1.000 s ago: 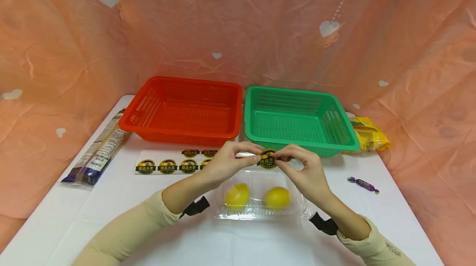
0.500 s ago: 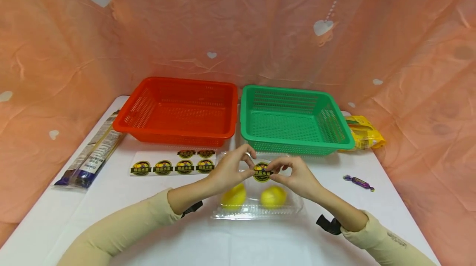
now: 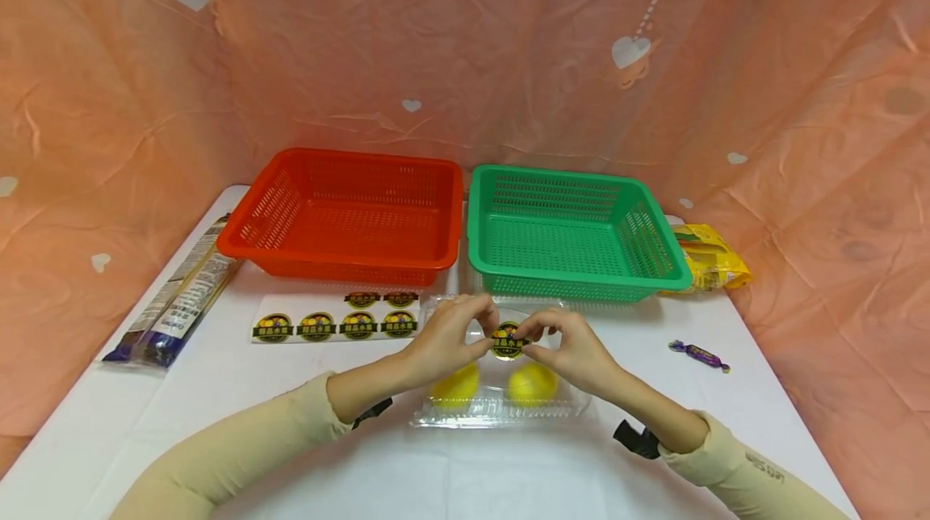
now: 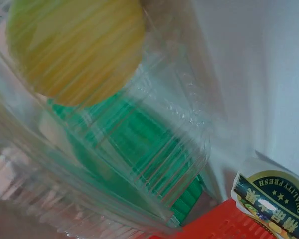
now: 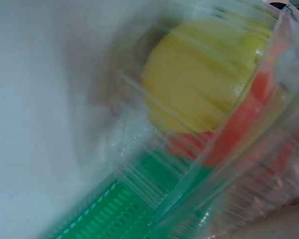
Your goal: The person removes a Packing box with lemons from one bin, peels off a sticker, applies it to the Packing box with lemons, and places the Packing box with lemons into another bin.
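A round black-and-gold sticker [image 3: 508,341] with fruit pictures and lettering lies over the lid of a clear plastic clamshell box [image 3: 501,421]. My left hand [image 3: 449,340] pinches the sticker's left edge between thumb and forefinger. At its right edge, my right hand [image 3: 574,349] does the same. Two yellow lemons [image 3: 533,384] show through the box in the head view. Through ribbed plastic, the left wrist view has one lemon [image 4: 77,50] up close, and the right wrist view also has a lemon [image 5: 197,79].
A white sheet [image 3: 260,306] of several matching stickers lies left of the box. Behind stand a red basket [image 3: 349,271] and a green basket [image 3: 567,282]. Long packets [image 3: 178,306] lie at the far left; a yellow bag [image 3: 715,257] and a purple-wrapped candy [image 3: 700,354] are on the right.
Both hands have brought the sticker down and towards me onto the box lid, nearer the lemons. The head view has shifted slightly.
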A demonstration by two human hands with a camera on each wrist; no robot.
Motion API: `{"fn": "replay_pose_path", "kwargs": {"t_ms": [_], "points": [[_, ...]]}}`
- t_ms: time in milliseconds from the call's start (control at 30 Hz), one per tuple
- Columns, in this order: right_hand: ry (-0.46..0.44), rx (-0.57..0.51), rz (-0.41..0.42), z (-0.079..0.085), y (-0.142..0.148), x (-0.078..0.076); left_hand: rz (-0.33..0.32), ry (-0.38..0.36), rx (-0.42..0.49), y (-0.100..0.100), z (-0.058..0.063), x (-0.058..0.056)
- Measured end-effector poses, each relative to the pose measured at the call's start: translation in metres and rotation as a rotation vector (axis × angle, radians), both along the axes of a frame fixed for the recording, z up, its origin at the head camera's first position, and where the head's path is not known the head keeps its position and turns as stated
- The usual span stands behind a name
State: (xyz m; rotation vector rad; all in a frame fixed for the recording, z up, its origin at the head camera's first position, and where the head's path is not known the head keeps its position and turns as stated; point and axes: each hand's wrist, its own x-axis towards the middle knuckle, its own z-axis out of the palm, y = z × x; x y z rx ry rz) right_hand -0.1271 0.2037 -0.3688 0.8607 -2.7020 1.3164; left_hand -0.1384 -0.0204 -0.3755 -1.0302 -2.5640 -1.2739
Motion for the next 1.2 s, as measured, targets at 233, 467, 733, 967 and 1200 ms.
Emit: {"fn": "replay_pose_path", "kwargs": {"t_ms": [233, 467, 733, 967, 1200], "points": [[0.044, 0.005, 0.038, -0.001, -0.005, 0.002, 0.006, 0.017, -0.032, 0.002, -0.001, 0.002], [0.072, 0.02, 0.034, -0.003, -0.005, 0.0, 0.024, 0.035, -0.041, 0.004, -0.002, 0.001], [0.289, 0.095, -0.022, -0.01, -0.006, -0.001, 0.107, 0.089, -0.049, 0.002, -0.006, -0.001], [0.303, 0.333, -0.094, -0.011, -0.002, -0.006, 0.118, 0.176, -0.263, -0.001, -0.01, -0.004], [0.204, 0.317, -0.128, -0.017, -0.002, -0.013, 0.156, 0.147, -0.514, 0.001, -0.008, -0.019]]}}
